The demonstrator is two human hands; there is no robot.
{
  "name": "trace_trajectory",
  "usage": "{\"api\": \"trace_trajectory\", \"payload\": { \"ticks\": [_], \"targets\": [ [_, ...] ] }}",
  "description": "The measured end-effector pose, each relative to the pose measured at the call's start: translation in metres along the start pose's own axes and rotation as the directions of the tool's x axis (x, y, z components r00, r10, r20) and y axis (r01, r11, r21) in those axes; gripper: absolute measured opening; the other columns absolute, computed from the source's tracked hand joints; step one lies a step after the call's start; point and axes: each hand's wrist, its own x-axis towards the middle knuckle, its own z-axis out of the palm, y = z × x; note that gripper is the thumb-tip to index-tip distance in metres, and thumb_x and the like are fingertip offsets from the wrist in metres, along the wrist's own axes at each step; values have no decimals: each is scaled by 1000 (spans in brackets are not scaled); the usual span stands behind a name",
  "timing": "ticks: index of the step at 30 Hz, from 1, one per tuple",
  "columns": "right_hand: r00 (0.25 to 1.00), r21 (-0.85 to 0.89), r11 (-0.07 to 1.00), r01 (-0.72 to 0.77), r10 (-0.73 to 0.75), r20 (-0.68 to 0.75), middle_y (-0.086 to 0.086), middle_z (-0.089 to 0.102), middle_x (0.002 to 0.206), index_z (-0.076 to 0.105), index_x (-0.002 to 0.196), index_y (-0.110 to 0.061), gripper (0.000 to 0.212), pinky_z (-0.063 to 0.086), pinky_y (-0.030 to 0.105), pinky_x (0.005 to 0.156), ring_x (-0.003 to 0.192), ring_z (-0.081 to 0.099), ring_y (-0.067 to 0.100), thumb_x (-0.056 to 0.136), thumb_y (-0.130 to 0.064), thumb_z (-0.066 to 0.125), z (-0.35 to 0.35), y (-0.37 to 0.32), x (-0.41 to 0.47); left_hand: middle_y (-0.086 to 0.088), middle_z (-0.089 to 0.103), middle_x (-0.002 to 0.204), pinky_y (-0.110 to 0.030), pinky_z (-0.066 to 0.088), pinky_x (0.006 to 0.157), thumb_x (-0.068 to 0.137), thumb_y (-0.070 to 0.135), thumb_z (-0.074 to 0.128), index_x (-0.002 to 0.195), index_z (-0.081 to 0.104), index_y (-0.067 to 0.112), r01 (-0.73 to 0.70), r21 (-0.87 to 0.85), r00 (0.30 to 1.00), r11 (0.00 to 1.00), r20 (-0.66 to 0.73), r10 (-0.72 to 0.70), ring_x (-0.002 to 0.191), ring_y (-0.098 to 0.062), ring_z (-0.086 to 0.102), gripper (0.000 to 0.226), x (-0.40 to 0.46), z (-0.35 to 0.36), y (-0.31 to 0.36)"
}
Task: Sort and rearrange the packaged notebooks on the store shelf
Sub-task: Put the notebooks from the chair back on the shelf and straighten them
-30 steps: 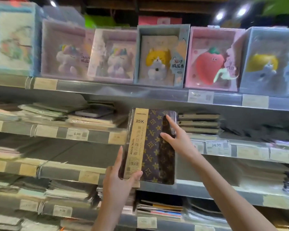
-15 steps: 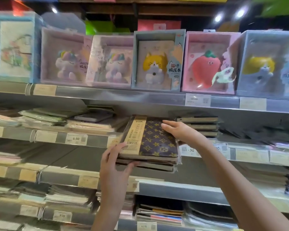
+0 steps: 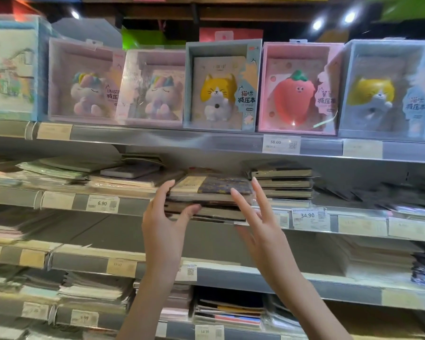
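The patterned notebook (image 3: pixel 214 188) lies flat on a short stack of wrapped notebooks (image 3: pixel 206 209) on the second shelf (image 3: pixel 133 204), long axis running back into the shelf. The left hand (image 3: pixel 166 217) is the closer grip: fingers over the top corner, thumb under the front edge, pinching. The right hand (image 3: pixel 258 217) hangs spread and loose just before the right front corner (touching or not, I cannot tell), holding nothing. Pushing inward looks next.
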Motion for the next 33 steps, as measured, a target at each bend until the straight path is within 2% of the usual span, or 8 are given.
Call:
{"api": "trace_trajectory", "payload": {
  "ticks": [3, 6, 9, 14, 20, 24, 28, 33],
  "targets": [
    [993, -34, 998, 52, -55, -103, 11, 17, 154, 31, 142, -32, 85, 55, 35, 82, 116, 52, 27, 77, 12, 63, 11, 9, 19, 20, 42, 121, -21, 31, 98, 74, 38, 71, 132, 45, 32, -18, -14, 1000, 1000, 5, 18, 119, -1, 36, 64, 11, 2, 4],
    [982, -38, 996, 78, -83, -171, 19, 23, 151, 37, 140, -26, 74, 54, 36, 84, 118, 51, 27, 81, 14, 58, 17, 18, 43, 14, 46, 128, -27, 34, 103, 77, 42, 68, 135, 42, 32, -49, -18, 999, 999, 4, 49, 121, -3, 39, 64, 30, 7, 8],
    [981, -144, 986, 82, -105, -164, 19, 30, 148, 43, 137, -27, 71, 54, 35, 79, 114, 54, 27, 79, 8, 63, 23, 27, 58, -1, 52, 131, -42, 42, 100, 79, 45, 64, 135, 41, 31, -45, 48, 999, 998, 6, 45, 116, -24, 51, 62, 50, 18, 3],
    [974, -428, 902, 66, -151, -169, 17, 40, 144, 41, 137, -33, 75, 38, 40, 94, 127, 44, 27, 75, -4, 72, 53, 62, 61, -3, 50, 132, -31, 36, 96, 82, 40, 65, 134, 39, 27, 14, 93, 995, 996, 93, -23, 124, -24, 43, 59, 64, 43, -23],
    [978, -614, 786, 76, -178, -107, 18, 42, 142, 38, 140, -32, 69, 29, 48, 102, 130, 38, 27, 79, -8, 59, 78, 89, 52, -13, 53, 130, -41, 31, 103, 83, 51, 56, 138, 35, 15, -33, 395, 990, 918, 136, -23, 123, -29, 43, 69, 75, 70, -52],
    [988, -627, 776, 72, -141, -60, 15, 33, 148, 37, 141, -29, 58, 21, 49, 107, 137, 25, 25, 85, -23, 53, 85, 99, 49, -10, 54, 130, -41, 18, 107, 86, 55, 48, 139, 31, 11, -77, 501, 987, 862, 162, -6, 125, -25, 45, 70, 77, 80, -61],
    [989, -584, 808, 77, -138, -60, 9, 31, 148, 50, 133, -26, 42, 22, 51, 108, 138, 25, 24, 97, -38, 32, 85, 106, 43, -7, 64, 104, -40, 18, 105, 94, 48, 37, 131, 39, 12, -133, 575, 971, 807, 239, -10, 116, -26, 49, 51, 76, 81, -62],
    [975, -531, 838, 127, -204, -89, 9, 40, 145, 50, 133, -25, 39, 26, 49, 108, 134, 33, 25, 97, -34, 38, 68, 113, 32, -9, 61, 117, -42, 18, 105, 94, 54, 29, 134, 39, 19, -153, 657, 956, 738, 287, -58, 122, -30, 41, 55, 78, 81, -63]
  ]
}}
